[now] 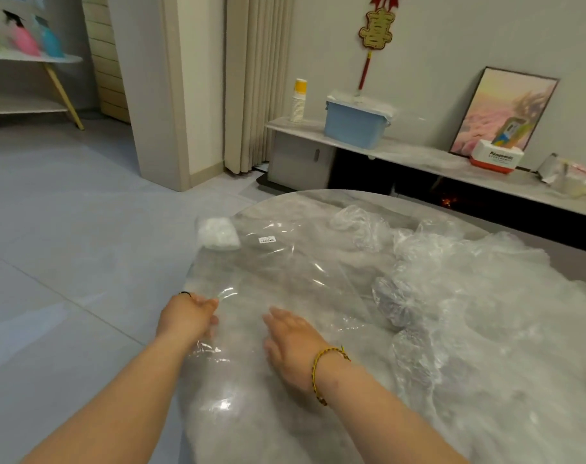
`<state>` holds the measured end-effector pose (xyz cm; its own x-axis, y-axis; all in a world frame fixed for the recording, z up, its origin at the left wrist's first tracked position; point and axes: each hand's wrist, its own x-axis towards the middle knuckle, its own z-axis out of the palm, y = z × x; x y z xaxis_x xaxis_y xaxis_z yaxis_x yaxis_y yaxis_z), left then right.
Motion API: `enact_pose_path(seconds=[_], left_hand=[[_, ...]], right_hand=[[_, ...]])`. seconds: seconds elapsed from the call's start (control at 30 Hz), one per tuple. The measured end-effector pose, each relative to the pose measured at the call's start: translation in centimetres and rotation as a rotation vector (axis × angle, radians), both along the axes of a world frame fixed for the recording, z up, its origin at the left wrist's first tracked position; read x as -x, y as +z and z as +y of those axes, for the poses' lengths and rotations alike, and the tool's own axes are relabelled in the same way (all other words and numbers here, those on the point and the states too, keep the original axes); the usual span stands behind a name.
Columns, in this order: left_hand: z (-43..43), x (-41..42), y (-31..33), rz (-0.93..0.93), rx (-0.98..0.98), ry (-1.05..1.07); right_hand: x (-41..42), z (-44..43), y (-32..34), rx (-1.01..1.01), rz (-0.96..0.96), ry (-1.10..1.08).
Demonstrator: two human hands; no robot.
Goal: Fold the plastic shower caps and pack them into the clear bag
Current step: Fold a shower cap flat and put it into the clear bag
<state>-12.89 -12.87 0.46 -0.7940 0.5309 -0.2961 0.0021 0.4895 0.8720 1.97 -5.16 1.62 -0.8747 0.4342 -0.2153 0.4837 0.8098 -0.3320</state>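
Clear bag (284, 262): flat on the table (318, 199), on its 9 o'clock half.
Left hand (187, 318): at the bag's 7 o'clock edge, fingers curled, pinching the film.
Right hand (293, 339): fingers straight, palm down on the bag at 6 o'clock.
Folded bundle (218, 233): white, at the bag's 11 o'clock corner.
Loose shower caps (479, 296): crumpled heap at the table's 3 o'clock.

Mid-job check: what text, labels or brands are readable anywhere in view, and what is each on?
"Panasonic": on the white and red box on the low shelf; the line beneath it is too small to read.
"喜": the gold character of the wall ornament.
White sticker on the clear bag: printed, but too small to read.
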Motion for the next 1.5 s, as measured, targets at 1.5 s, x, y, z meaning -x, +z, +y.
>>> enact_pose_path(seconds=[1.5], left_hand=[[-6.7,-16.4,-2.7,1.127,-0.127,-1.002]], right_hand=[[-21.6,-6.5,-4.3,-0.383,0.723,0.062]])
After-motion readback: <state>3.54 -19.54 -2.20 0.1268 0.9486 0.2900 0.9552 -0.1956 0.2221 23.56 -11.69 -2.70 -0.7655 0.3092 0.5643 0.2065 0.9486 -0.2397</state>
